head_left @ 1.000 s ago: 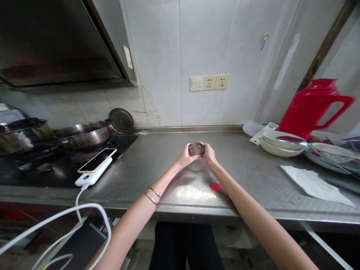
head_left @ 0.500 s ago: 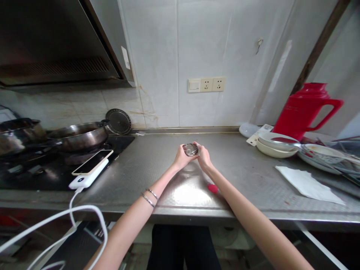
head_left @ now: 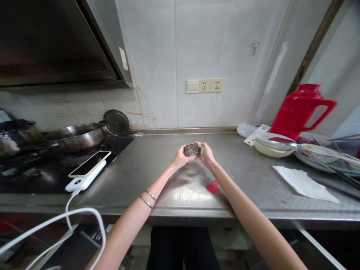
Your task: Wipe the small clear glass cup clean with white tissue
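Observation:
Above the middle of the steel counter [head_left: 152, 165], both hands hold a small round glass-like object [head_left: 192, 150]. It is shiny and dark-patterned; its exact kind is too small to tell. My left hand [head_left: 180, 157] is wrapped round its left side. My right hand [head_left: 207, 154] closes on the other side, with something small and whitish [head_left: 200, 147] at its fingertips, perhaps a bit of cloth or paper. Below my right forearm lies a red heart-like scrap [head_left: 212, 186] on the counter.
To the left, a phone [head_left: 90, 164] rests on a white power bank [head_left: 86, 182] with a cable, beside a stove with a pan [head_left: 74, 138]. At right stand a red thermos [head_left: 296, 112], stacked bowls [head_left: 272, 148] and a white paper napkin [head_left: 305, 183].
The held object has tilted, showing more of its patterned side. My right hand has shifted slightly right, the whitish bit now shows, and more of the red scrap is visible. The view has moved slightly.

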The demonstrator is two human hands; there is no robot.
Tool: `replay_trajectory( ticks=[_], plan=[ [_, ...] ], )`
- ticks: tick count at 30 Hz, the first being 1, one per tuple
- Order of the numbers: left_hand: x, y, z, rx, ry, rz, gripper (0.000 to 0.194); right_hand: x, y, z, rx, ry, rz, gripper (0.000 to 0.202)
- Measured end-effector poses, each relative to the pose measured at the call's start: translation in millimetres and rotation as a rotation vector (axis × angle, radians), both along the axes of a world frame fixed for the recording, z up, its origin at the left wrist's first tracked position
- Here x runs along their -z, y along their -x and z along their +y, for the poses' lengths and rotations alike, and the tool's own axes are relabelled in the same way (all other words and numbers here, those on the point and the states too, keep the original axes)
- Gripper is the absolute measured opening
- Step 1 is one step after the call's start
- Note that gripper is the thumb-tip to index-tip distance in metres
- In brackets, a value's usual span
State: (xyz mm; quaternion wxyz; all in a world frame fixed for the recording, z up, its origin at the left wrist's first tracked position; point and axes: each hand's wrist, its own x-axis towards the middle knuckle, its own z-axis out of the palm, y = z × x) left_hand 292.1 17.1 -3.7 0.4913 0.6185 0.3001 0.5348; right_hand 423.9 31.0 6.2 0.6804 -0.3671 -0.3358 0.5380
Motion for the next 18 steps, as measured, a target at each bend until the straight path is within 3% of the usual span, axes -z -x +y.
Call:
replay_trajectory(
  ticks=[4, 10, 14, 18],
  plan=[
    [-7.0, 5.0, -4.4, -0.050, 0.045, -0.043, 0.067, 1.0, -2.1, 1.0, -0.016, 0.018, 0.011, 0.026],
    [-15.2, 8.3, -9.4, -0.001, 0.081, -0.099, 0.062, 3.2, -11.5, 3.5, 0.051, 0.056, 0.044, 0.025],
    [-19.7, 9.8, -11.6, 0.031, 0.081, -0.101, 0.062, 3.6, -21.6, 5.6, 0.102, 0.072, 0.119, 0.014],
    [-18.4, 8.8, -12.6, 0.077, 0.082, -0.084, 0.061, 3.1, -22.1, 5.1, 0.055, 0.049, 0.158, 0.012]
  ],
)
